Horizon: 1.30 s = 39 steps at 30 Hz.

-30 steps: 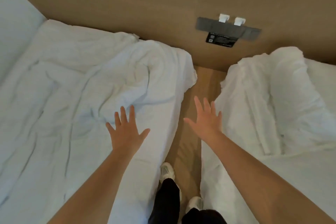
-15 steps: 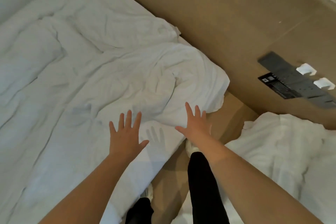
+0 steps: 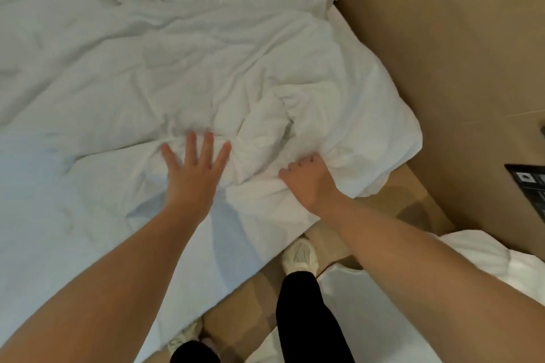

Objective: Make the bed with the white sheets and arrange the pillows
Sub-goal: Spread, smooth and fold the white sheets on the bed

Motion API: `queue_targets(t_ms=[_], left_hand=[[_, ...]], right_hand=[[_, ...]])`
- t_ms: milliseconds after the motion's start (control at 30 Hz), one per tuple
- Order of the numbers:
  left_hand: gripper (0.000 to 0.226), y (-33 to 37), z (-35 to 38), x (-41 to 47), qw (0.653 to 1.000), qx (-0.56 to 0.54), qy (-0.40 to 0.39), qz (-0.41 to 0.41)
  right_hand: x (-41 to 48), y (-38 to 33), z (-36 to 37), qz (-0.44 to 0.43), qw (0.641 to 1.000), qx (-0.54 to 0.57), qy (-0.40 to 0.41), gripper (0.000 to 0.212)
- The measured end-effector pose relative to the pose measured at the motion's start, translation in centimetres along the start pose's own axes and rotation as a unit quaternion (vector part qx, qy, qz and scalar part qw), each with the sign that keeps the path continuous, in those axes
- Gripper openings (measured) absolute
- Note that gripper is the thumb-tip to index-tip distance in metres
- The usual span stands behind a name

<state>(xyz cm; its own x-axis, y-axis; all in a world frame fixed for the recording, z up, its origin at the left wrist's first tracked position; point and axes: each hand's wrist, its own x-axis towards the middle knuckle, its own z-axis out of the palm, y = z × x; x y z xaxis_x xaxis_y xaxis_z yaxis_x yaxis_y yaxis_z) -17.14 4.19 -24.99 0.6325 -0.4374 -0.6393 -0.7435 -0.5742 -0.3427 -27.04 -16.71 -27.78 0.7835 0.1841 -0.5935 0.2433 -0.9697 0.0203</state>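
Observation:
A crumpled white duvet (image 3: 206,62) covers the bed and bunches up near the bed's right corner, by the wooden headboard (image 3: 436,38). My left hand (image 3: 196,171) lies flat on the bunched cloth with fingers spread. My right hand (image 3: 306,180) has its fingers curled into a fold of the white duvet near the edge. A flatter white sheet (image 3: 73,230) shows on the near part of the mattress. No pillow can be told apart from the bedding.
A narrow wooden floor strip (image 3: 244,298) runs between this bed and a second white-covered bed (image 3: 486,262) at the lower right. My white shoes (image 3: 299,255) and black trousers stand in that gap. A black label (image 3: 530,186) sits on the headboard at the right edge.
I leaned in toward the left bed. Both hands moved forward onto the bunched duvet; the left came down flat on it, and the right went from open to gripping a fold.

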Motion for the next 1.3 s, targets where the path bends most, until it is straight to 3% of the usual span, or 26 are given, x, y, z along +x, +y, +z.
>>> queue_targets(t_ms=[67, 133, 200, 233, 333, 367, 433, 500, 533, 600, 667, 700, 733, 767, 833, 900, 967, 1000, 1033, 1067, 1100, 1133, 1200, 1233, 1267, 1300], left_hand=[[0.105, -1.1, -0.1, 0.5, 0.999, -0.024, 0.029, -0.003], [0.073, -2.1, -2.0, 0.6, 0.993, -0.111, 0.042, -0.013], [0.035, -4.1, -4.9, 1.1, 0.96, -0.267, 0.054, -0.064], [0.026, -5.4, -6.3, 1.8, 0.933, -0.345, 0.048, -0.086], [0.027, -11.0, -10.6, 3.3, 0.844, -0.528, -0.046, -0.086], [0.026, -12.4, -11.3, 3.2, 0.834, -0.54, -0.076, -0.086], [0.019, -12.6, -11.1, 3.4, 0.852, -0.508, -0.106, -0.071], [0.026, -10.8, -9.4, 3.6, 0.889, -0.446, -0.087, -0.06], [0.035, -9.5, -8.2, 3.2, 0.903, -0.419, -0.065, -0.067], [0.038, -7.1, -6.0, 2.1, 0.925, -0.369, -0.002, -0.089], [0.033, -5.1, -4.7, 0.8, 0.946, -0.306, 0.073, -0.077], [0.029, -4.4, -4.3, 0.3, 0.949, -0.293, 0.093, -0.065], [0.025, -4.0, -3.9, -0.1, 0.951, -0.286, 0.095, -0.061], [0.022, -3.8, -3.7, -0.5, 0.951, -0.288, 0.087, -0.062], [0.022, -3.9, -3.4, -1.0, 0.949, -0.299, 0.067, -0.071], [0.039, -4.6, -3.9, -1.3, 0.939, -0.341, -0.01, -0.05], [0.063, -6.1, -5.3, -1.4, 0.889, -0.433, -0.147, -0.014], [0.064, -7.1, -6.1, -1.3, 0.861, -0.473, -0.187, -0.019], [0.06, -8.0, -6.7, -1.2, 0.847, -0.499, -0.178, -0.041], [0.054, -9.1, -7.2, -0.8, 0.851, -0.504, -0.128, -0.074], [0.052, -10.0, -7.5, -0.3, 0.864, -0.488, -0.071, -0.107], [0.06, -10.7, -7.5, 0.2, 0.876, -0.465, -0.029, -0.125], [0.086, -11.0, -7.1, 1.0, 0.877, -0.464, -0.04, -0.114], [0.095, -10.6, -6.6, 1.3, 0.868, -0.48, -0.074, -0.098], [0.098, -9.8, -5.8, 1.6, 0.861, -0.491, -0.106, -0.08], [0.096, -8.7, -5.0, 1.6, 0.862, -0.485, -0.135, -0.06]], right_hand=[[0.1, 3.3, -2.2, -0.017, 0.999, -0.029, -0.005, 0.02], [0.2, 6.9, -5.3, -0.007, 0.999, -0.038, -0.025, 0.018], [0.7, 10.3, -8.2, 0.039, 0.996, -0.071, 0.022, 0.021], [0.7, 11.7, -9.5, 0.07, 0.993, -0.092, 0.037, 0.021], [0.5, 14.2, -10.6, 0.17, 0.982, -0.061, 0.048, 0.023], [0.0, 14.3, -10.9, 0.211, 0.976, -0.028, 0.054, 0.025], [-1.1, 13.5, -10.6, 0.314, 0.943, 0.087, 0.064, 0.037], [-2.1, 11.8, -9.0, 0.436, 0.863, 0.257, 0.012, 0.066], [-2.5, 10.6, -7.5, 0.492, 0.796, 0.353, -0.016, 0.083], [-2.8, 8.6, -5.0, 0.563, 0.62, 0.545, -0.028, 0.105], [-2.7, 7.2, -3.2, 0.565, 0.436, 0.7, -0.008, 0.106], [-2.5, 6.6, -2.9, 0.553, 0.37, 0.747, 0.0, 0.097], [-2.3, 6.1, -3.0, 0.536, 0.335, 0.775, 0.015, 0.084], [-2.0, 5.9, -3.2, 0.52, 0.324, 0.789, 0.038, 0.069], [-1.5, 5.9, -4.4, 0.5, 0.349, 0.789, 0.07, 0.052], [-1.7, 6.4, -6.2, 0.488, 0.409, 0.767, 0.079, 0.047], [-2.4, 7.6, -7.2, 0.498, 0.487, 0.716, 0.051, 0.046], [-2.8, 8.3, -7.5, 0.507, 0.513, 0.692, 0.025, 0.044], [-3.2, 8.8, -8.2, 0.507, 0.522, 0.686, 0.007, 0.044], [-3.3, 9.4, -8.8, 0.493, 0.515, 0.701, 0.008, 0.048], [-3.1, 10.0, -9.2, 0.477, 0.483, 0.733, 0.034, 0.058], [-2.7, 10.3, -9.3, 0.473, 0.421, 0.771, 0.064, 0.068], [-1.9, 10.7, -10.0, 0.485, 0.32, 0.805, 0.118, 0.068], [-1.6, 10.7, -9.9, 0.494, 0.298, 0.804, 0.14, 0.062], [-1.2, 10.5, -9.4, 0.504, 0.303, 0.796, 0.146, 0.06], [-0.8, 10.3, -8.8, 0.501, 0.342, 0.782, 0.143, 0.061]])
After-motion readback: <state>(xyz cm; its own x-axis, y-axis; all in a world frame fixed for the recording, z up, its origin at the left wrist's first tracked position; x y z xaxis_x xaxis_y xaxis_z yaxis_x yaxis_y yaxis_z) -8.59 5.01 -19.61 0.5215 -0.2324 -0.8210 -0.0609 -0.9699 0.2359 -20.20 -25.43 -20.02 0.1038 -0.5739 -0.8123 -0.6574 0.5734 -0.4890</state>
